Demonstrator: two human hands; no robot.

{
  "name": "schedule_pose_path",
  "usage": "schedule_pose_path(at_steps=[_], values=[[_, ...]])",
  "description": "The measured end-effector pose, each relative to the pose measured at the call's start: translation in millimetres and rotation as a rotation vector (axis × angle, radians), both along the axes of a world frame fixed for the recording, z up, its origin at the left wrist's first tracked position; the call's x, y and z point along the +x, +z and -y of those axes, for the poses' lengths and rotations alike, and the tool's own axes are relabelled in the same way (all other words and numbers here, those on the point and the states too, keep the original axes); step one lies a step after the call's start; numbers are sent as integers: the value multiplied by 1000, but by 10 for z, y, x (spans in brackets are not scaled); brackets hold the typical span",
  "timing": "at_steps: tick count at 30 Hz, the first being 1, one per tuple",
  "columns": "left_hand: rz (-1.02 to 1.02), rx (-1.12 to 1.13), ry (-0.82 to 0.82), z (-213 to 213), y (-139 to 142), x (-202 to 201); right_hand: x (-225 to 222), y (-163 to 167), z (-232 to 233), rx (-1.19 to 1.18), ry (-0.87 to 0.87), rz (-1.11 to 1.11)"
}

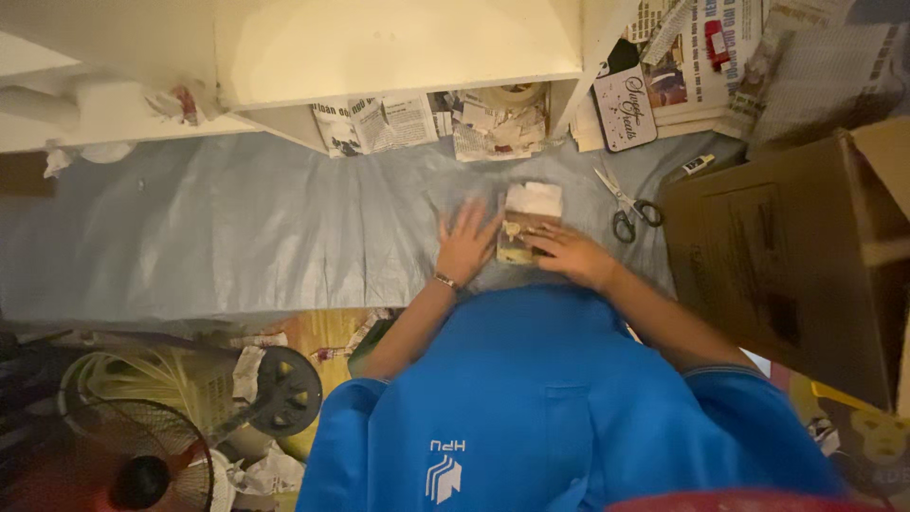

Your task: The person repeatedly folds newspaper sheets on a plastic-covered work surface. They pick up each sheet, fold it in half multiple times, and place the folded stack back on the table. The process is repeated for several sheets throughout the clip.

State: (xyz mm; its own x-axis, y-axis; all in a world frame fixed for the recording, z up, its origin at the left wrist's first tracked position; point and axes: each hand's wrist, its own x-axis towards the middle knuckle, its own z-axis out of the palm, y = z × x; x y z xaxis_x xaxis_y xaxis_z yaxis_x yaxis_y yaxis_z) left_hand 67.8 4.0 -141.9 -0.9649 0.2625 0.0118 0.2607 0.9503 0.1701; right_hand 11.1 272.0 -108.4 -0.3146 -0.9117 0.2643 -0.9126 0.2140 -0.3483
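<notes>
A small rectangular block, covered with pasted paper scraps, lies on a grey-blue sheet spread over the work surface. My left hand lies flat with fingers spread, beside the block's left edge and touching it. My right hand presses on the block's near right corner, fingers resting on top. A thin bracelet circles my left wrist.
Black-handled scissors lie just right of the block, a small glue bottle beyond them. A large open cardboard box stands at right. Torn newspaper sits under a white shelf. A fan stands at lower left.
</notes>
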Motion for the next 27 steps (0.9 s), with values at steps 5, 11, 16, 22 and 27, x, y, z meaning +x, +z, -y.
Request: schedule_pose_path(at_steps=[5,11,16,22,27], values=[[146,-68,-299,5,6,-24,160,-182,-110,-5,-116,244],[242,-85,-328,-73,218,-132,169,-234,-179,-44,-412,339],[364,14,-296,-69,318,-91,132,-307,-175,-242,-537,505],[145,341,10,-255,-15,-111,-74,-141,136,91,-1023,709],[174,381,286,-372,-70,-142,-105,31,287,65,-966,266]])
